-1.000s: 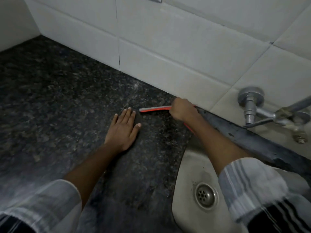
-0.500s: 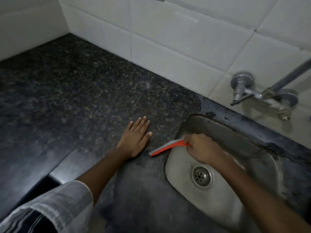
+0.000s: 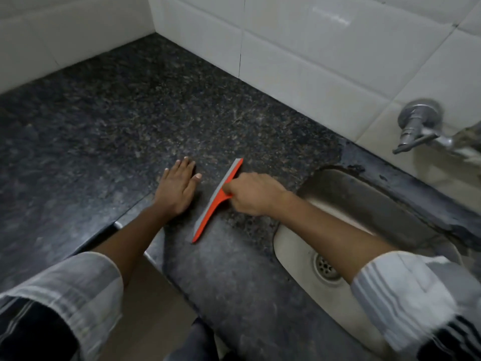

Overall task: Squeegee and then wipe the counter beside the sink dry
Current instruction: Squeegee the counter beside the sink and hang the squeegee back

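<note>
Two hands are at work in the head view, the only one I have: my left hand [image 3: 177, 188] lies flat with fingers spread on the dark granite counter [image 3: 109, 121], holding nothing, and my right hand [image 3: 251, 195] has its grip clamped on the handle of the orange squeegee [image 3: 217, 200]. Its grey blade appears to rest on the stone, running at a slant from near the counter's front edge up toward the tiled wall [image 3: 312, 53], just beside my left hand and between it and the sink [image 3: 364, 212]. I judge I am mid-squeegee, with the wiping not yet begun; no cloth is in view. The risk from here is a blade tilted off the surface, which would leave streaks of water. A pull aimed forward instead of toward the basin would send water over the front edge onto the floor. My braced left palm sits close enough to catch the blade end.
</note>
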